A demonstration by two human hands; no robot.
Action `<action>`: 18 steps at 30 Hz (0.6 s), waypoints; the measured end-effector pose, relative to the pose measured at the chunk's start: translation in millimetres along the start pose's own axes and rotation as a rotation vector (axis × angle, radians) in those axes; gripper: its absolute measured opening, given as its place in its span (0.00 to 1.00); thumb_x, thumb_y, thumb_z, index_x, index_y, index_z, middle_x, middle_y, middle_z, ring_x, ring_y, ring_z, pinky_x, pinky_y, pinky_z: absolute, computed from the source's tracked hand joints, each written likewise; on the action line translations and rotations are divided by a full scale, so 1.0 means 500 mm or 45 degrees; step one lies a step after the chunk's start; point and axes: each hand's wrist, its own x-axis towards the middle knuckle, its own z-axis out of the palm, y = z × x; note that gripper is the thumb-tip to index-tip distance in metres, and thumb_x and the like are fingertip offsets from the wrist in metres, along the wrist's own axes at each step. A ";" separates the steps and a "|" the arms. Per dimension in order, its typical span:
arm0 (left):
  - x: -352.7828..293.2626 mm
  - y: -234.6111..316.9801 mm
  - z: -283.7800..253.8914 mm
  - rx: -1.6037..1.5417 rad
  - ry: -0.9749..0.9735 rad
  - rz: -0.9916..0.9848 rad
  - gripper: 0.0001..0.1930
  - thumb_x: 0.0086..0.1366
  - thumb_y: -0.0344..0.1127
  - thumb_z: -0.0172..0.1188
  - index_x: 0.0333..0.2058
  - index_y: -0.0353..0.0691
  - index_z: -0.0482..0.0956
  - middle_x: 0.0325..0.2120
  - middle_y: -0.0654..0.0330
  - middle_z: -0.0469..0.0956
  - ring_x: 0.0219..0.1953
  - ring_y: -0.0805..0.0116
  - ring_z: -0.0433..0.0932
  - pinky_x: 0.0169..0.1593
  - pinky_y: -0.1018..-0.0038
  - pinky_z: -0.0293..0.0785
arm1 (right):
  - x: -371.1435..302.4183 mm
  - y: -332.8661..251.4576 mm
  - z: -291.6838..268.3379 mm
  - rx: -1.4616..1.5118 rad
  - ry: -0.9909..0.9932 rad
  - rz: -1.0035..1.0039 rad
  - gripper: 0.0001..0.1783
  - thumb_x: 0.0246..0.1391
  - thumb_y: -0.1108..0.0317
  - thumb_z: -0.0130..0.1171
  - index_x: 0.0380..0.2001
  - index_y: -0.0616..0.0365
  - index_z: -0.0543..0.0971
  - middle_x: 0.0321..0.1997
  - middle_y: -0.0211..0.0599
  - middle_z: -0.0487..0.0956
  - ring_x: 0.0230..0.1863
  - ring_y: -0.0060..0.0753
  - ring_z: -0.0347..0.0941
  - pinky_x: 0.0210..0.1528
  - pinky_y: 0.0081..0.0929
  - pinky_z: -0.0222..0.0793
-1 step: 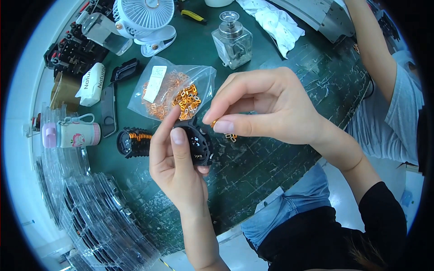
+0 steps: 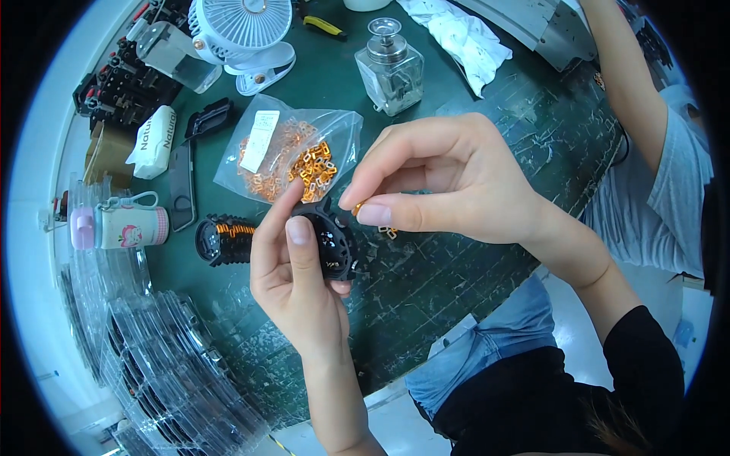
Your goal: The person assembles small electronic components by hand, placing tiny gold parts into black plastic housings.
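Observation:
My left hand [image 2: 303, 285] is closed around a black round plastic housing [image 2: 334, 245] with small light details on its face. Just to its right, my right hand [image 2: 456, 178] pinches a tiny orange-gold piece [image 2: 357, 207] between thumb and forefinger, mostly hidden by the fingertips. That piece is close to the housing's upper right edge; I cannot tell whether they touch. Several loose small rectangular rings [image 2: 389, 232] lie on the table below my right fingers. Behind my hands, an opened clear plastic bag [image 2: 344, 129] contains many orange rings [image 2: 315, 171].
Left of my hand lies a stack of black ring-shaped parts [image 2: 228, 239] with an orange row. Around the green table [image 2: 456, 296] are a glass pump bottle [image 2: 390, 72], a white fan [image 2: 243, 26], a mug [image 2: 131, 226] and clear trays [image 2: 163, 357]. Another person's arm [image 2: 627, 83] is at right.

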 end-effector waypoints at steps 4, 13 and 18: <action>0.003 -0.005 0.003 -0.054 0.024 -0.039 0.15 0.67 0.36 0.57 0.48 0.34 0.74 0.27 0.63 0.78 0.14 0.88 0.67 0.11 0.91 0.53 | -0.002 0.010 -0.005 0.089 0.005 0.057 0.09 0.49 0.79 0.64 0.36 0.64 0.79 0.38 0.38 0.79 0.40 0.25 0.77 0.46 0.22 0.75; 0.000 0.006 0.003 -0.037 0.033 -0.060 0.14 0.66 0.34 0.58 0.47 0.33 0.75 0.26 0.63 0.79 0.13 0.88 0.66 0.11 0.91 0.53 | -0.004 0.009 0.001 0.112 -0.066 0.214 0.08 0.48 0.79 0.65 0.33 0.64 0.79 0.39 0.39 0.78 0.41 0.25 0.77 0.45 0.21 0.75; 0.002 0.004 -0.004 0.001 -0.005 -0.055 0.14 0.65 0.32 0.59 0.47 0.33 0.76 0.24 0.63 0.79 0.13 0.88 0.65 0.11 0.91 0.52 | -0.006 0.006 0.002 0.085 -0.076 0.204 0.06 0.47 0.81 0.64 0.31 0.66 0.80 0.39 0.42 0.77 0.42 0.28 0.76 0.46 0.23 0.76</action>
